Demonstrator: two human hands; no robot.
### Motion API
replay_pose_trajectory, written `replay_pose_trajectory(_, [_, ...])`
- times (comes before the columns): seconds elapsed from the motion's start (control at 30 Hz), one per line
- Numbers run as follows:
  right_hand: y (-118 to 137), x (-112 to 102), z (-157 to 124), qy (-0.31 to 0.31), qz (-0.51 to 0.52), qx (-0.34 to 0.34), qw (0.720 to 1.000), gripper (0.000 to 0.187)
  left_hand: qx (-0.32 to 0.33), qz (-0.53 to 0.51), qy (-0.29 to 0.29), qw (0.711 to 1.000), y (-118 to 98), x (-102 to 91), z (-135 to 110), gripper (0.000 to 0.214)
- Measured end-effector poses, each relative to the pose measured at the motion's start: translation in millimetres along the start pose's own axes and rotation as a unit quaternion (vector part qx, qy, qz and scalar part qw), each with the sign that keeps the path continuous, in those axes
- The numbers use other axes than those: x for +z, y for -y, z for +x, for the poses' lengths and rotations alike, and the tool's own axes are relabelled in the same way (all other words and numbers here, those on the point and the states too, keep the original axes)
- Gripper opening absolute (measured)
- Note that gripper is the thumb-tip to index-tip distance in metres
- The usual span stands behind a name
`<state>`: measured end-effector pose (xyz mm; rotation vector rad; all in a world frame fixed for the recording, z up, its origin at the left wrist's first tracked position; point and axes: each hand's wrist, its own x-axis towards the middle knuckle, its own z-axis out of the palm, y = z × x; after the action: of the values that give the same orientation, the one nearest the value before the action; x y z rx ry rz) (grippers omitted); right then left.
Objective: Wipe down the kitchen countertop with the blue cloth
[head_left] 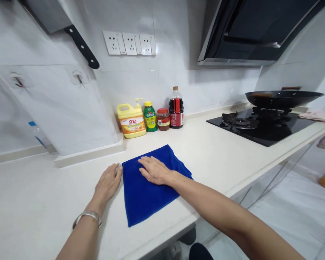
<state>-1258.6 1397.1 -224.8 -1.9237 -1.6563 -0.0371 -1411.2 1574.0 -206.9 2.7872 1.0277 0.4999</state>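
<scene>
A blue cloth (148,200) lies spread out on the pale countertop (219,151), its right side slightly rumpled. On its upper middle part, my right hand (155,170) rests flat with the fingers stretched to the left. My left hand (108,183) lies on the counter just beside the cloth's left edge, fingers extended and holding nothing. A metal bangle (88,216) circles my left wrist.
Along the wall stand a yellow detergent jug (131,122), a green bottle (150,117), a red-lidded jar (163,120) and a dark sauce bottle (176,110). To the right, a wok (281,99) sits on the black gas hob (271,133). A cleaver (81,47) hangs at upper left.
</scene>
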Motion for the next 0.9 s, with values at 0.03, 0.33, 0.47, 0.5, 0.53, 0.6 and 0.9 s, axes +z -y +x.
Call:
replay_pose_trajectory(0.03, [0,-8,-2,-0.028,-0.005,0.016,0.999,0.051,0.0,0.007,0.002,1.0,1,0.4,0,0.068])
replay_pose_trajectory(0.33, [-50,-45,-88,-0.103,-0.08,0.139,0.982,0.038,0.018,0.019,0.002,1.0,5,4.5,2,0.061])
replay_pose_trajectory(0.47, [-65,-33,-117,-0.049,-0.11,0.091,0.988,0.046,0.017,0.03,0.007,0.999,3,1.2,-1,0.06])
replay_pose_trajectory(0.5, [-64,-33,-120,-0.038,-0.132,0.096,0.986,0.045,0.018,0.034,0.007,0.999,2,0.3,-1,0.06])
replay_pose_trajectory(0.53, [-60,-35,-120,-0.024,-0.156,0.105,0.982,0.042,0.018,0.038,0.007,0.999,2,-0.5,-2,0.059])
replay_pose_trajectory(0.6, [-49,-43,-118,0.006,-0.207,0.13,0.97,0.033,0.017,0.044,0.008,0.999,1,-1.4,-2,0.059])
replay_pose_trajectory(0.9, [3,-37,-55,-0.045,-0.183,-0.108,0.976,0.034,0.014,0.054,0.007,0.998,4,1.0,2,0.059])
